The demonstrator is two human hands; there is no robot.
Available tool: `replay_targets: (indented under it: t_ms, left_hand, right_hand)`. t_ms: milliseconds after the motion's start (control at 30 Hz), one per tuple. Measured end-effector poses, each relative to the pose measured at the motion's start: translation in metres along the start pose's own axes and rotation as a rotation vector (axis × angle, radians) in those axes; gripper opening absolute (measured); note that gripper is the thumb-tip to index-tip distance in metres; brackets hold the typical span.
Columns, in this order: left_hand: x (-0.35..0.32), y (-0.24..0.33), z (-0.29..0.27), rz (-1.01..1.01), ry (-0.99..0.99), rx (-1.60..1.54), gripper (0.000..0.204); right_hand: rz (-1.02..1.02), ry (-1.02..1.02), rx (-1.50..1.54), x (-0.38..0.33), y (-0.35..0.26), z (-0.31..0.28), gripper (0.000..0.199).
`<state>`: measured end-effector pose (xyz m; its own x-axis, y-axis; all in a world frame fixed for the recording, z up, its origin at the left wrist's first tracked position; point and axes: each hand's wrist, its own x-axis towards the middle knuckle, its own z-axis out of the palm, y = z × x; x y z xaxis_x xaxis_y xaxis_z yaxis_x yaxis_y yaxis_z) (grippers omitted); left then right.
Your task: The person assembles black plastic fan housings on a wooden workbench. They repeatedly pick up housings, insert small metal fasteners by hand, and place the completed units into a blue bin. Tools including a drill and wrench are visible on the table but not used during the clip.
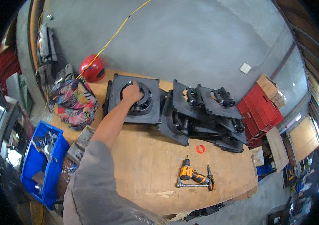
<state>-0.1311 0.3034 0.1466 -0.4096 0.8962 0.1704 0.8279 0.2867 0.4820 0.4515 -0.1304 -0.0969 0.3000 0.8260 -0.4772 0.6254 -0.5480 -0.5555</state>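
My left hand [132,93] reaches out over a square black fan panel [150,112] at the back of the wooden table. It rests at the round fan opening [142,107] in the panel's middle, with the fingers curled down. Whatever the fingertips hold there is hidden by the hand itself. The panel lies flat on top of another black part, whose edge shows at its left. My right hand is out of view.
Several black fan panels [189,108] are piled to the right. An orange drill [186,172], a ratchet [191,185], pliers [211,178] and a red ring [201,149] lie nearer. A patchwork cloth bag [73,101], red helmet [92,68] and blue bin [50,180] stand left; red crates [260,108] right.
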Motion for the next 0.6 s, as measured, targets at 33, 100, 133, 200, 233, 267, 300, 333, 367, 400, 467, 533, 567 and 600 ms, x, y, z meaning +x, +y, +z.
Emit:
replay_targets:
  t_ms: [33,100,133,200,233,267,300,333,367,400,467,533,567,600]
  left_hand:
    - [-0.002,0.004,-0.008,0.009,0.052,-0.028,0.077]
    - [-0.018,0.010,-0.024,0.005,0.092,-0.083,0.074]
    - [-0.027,0.014,-0.033,0.064,0.121,-0.082,0.074]
    - [-0.046,0.016,-0.060,0.132,0.176,-0.084,0.073]
    - [-0.063,0.016,-0.071,0.176,0.192,-0.094,0.073]
    - [-0.082,0.017,-0.079,0.217,0.207,-0.097,0.074]
    - [-0.102,0.018,-0.084,0.268,0.235,-0.100,0.074]
    - [-0.124,0.017,-0.087,0.263,0.184,-0.103,0.075]
    - [-0.149,0.015,-0.088,0.270,0.156,-0.112,0.075]
    - [-0.174,0.013,-0.084,0.281,0.124,-0.119,0.076]
    - [-0.226,0.005,-0.068,0.312,0.077,-0.154,0.076]
    - [-0.269,-0.002,-0.042,0.218,-0.073,-0.153,0.078]
    - [-0.289,-0.005,-0.027,0.190,-0.121,-0.149,0.077]
    - [-0.307,-0.009,-0.011,0.153,-0.161,-0.155,0.076]
  right_hand:
    - [0.006,0.009,0.011,-0.004,0.001,0.001,0.021]
    - [0.032,0.019,0.033,-0.013,0.008,0.003,0.020]
    - [0.041,0.020,0.040,-0.018,0.014,0.005,0.020]
    - [0.061,0.028,0.057,-0.028,0.030,0.009,0.020]
    - [0.072,0.030,0.067,-0.033,0.039,0.011,0.019]
    - [0.084,0.028,0.079,-0.039,0.050,0.014,0.019]
    - [0.099,0.028,0.089,-0.046,0.062,0.017,0.019]
    - [0.111,0.031,0.101,-0.052,0.074,0.019,0.019]
    - [0.125,0.031,0.111,-0.058,0.087,0.020,0.018]
    - [0.141,0.031,0.123,-0.066,0.101,0.023,0.018]
    - [0.176,0.036,0.152,-0.079,0.126,0.026,0.018]
    - [0.203,0.044,0.183,-0.089,0.149,0.029,0.017]
    - [0.211,0.049,0.197,-0.092,0.159,0.029,0.017]
    - [0.221,0.053,0.209,-0.094,0.168,0.029,0.017]
